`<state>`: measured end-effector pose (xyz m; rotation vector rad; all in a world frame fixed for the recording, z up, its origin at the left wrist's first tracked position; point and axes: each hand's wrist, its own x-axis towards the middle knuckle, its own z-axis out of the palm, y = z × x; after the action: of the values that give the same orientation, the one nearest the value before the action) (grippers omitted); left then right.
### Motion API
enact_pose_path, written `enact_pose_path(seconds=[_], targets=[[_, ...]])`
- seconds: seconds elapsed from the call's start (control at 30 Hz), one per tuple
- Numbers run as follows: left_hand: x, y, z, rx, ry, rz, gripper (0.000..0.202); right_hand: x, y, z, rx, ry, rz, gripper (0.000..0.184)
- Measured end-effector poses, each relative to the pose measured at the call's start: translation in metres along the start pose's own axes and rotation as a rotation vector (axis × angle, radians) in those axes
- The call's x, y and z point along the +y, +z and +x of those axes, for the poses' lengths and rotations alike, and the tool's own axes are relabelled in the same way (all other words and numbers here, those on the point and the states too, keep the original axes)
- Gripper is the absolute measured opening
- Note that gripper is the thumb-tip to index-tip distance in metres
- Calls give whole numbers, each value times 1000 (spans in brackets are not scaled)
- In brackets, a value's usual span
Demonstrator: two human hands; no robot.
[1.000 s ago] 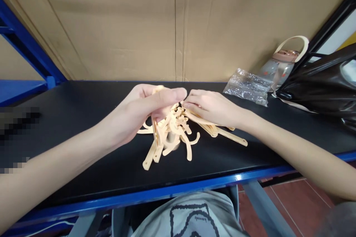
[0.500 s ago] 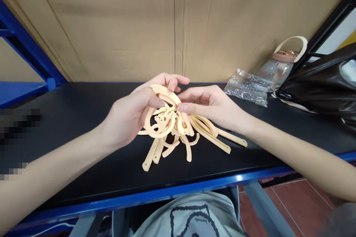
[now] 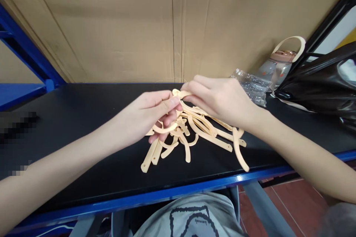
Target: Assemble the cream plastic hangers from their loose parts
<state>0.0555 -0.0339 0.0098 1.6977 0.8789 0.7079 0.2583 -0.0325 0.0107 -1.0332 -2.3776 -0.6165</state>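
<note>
The left hand is pinching a cream piece between thumb and fingers; the right hand is clamping the same piece from its right side. Both hands are holding it above a loose pile of cream strips, which is lying on the black tabletop. Beyond the right hand, a clear plastic wrapper is lying near a bottle. A cardboard panel is standing behind the tabletop.
</note>
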Motion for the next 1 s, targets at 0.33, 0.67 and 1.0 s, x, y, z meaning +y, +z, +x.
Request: enact_pose_path(seconds=[0.33,0.67,1.0], targets=[[-13,14,0,97,-93,110,32,-3,18,2,-191,93,381,33],[-25,5,2,264,161,1081,37,18,39,9,138,786,1188,17],[-10,13,0,40,-2,173,42,15,42,7,553,968,1503,18]])
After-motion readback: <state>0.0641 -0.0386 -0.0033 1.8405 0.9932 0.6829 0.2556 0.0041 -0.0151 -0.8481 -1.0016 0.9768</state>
